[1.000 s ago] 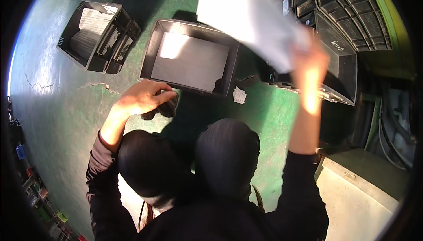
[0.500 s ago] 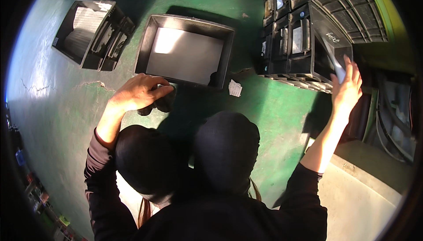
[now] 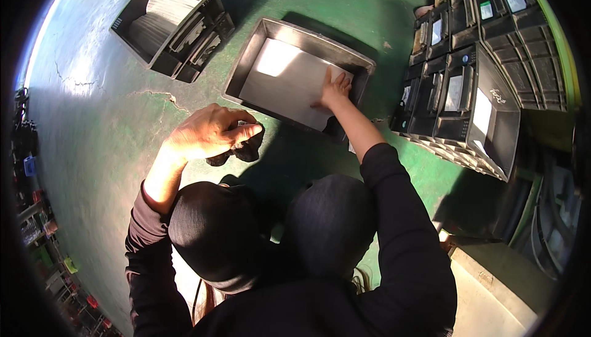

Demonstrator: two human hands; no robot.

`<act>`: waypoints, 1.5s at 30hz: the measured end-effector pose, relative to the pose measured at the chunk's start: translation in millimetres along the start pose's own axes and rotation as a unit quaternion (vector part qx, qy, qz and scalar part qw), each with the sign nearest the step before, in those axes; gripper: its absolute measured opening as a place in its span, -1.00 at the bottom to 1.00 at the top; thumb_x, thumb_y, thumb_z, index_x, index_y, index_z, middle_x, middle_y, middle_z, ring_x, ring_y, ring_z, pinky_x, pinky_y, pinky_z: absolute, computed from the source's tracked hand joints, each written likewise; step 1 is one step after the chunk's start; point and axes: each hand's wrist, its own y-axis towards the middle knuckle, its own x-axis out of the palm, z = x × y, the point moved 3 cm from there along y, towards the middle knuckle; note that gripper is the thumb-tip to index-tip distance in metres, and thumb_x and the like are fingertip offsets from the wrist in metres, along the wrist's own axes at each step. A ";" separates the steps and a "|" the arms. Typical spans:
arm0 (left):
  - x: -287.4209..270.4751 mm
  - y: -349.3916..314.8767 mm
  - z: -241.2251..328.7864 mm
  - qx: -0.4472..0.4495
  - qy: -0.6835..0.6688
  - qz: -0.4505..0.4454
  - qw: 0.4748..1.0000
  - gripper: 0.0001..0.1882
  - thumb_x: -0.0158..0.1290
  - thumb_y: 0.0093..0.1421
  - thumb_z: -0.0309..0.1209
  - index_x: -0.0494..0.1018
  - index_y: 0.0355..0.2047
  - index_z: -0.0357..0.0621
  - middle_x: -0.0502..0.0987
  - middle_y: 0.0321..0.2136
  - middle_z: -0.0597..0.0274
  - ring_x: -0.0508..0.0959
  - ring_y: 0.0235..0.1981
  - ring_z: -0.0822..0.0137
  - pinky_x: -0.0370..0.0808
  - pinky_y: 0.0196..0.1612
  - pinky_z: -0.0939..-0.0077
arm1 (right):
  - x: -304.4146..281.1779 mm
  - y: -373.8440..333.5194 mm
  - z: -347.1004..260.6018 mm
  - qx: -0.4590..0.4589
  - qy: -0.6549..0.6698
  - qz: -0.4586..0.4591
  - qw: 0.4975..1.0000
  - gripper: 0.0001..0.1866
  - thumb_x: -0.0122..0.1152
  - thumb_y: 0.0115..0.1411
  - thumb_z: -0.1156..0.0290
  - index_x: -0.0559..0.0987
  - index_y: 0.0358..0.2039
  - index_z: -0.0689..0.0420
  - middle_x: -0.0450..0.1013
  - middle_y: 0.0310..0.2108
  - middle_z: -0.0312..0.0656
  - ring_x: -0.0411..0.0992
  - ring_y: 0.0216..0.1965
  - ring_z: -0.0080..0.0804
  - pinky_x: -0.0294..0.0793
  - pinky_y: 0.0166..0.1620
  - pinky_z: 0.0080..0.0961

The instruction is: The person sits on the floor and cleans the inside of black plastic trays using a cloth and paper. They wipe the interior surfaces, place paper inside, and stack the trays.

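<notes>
My right hand [image 3: 335, 90] reaches into the black plastic crate [image 3: 237, 69] on the floor ahead of me. Its fingers are spread on the smooth grey sheet [image 3: 277, 87] lying in the crate's bottom. Sunlight makes a bright patch on that sheet. My left hand [image 3: 212, 132] is in front of my left knee, nearer to me than the crate. Its fingers curl over a dark, lumpy thing [image 3: 249, 147], partly hidden under the hand; its kind does not show.
At the far left stands a stack of black crates [image 3: 197, 41] with ribbed pale material [image 3: 157, 26] in the top one. More black crates [image 3: 431, 90] are stacked at the right; a tilted one [image 3: 502, 130] holds a pale sheet [image 3: 482, 115]. The green floor [image 3: 92, 127] has cracks.
My right hand has left the pale sheet at the right-hand crate and come over to the middle crate. My left hand keeps its curled grip. The view has turned, shifting the crates rightward.
</notes>
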 end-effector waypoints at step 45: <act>11.2 40.9 6.1 0.088 0.016 -0.002 0.996 -0.60 -0.03 0.16 -0.09 0.48 -0.30 -0.22 0.51 -0.65 0.08 0.54 -0.59 0.32 0.41 -0.47 0.48 | -45.1 -15.1 58.9 -0.106 0.126 0.142 0.976 -0.73 0.13 -0.04 0.42 0.43 -0.26 0.15 0.37 -0.17 -0.06 0.38 -0.13 -0.08 0.41 -0.13 -0.26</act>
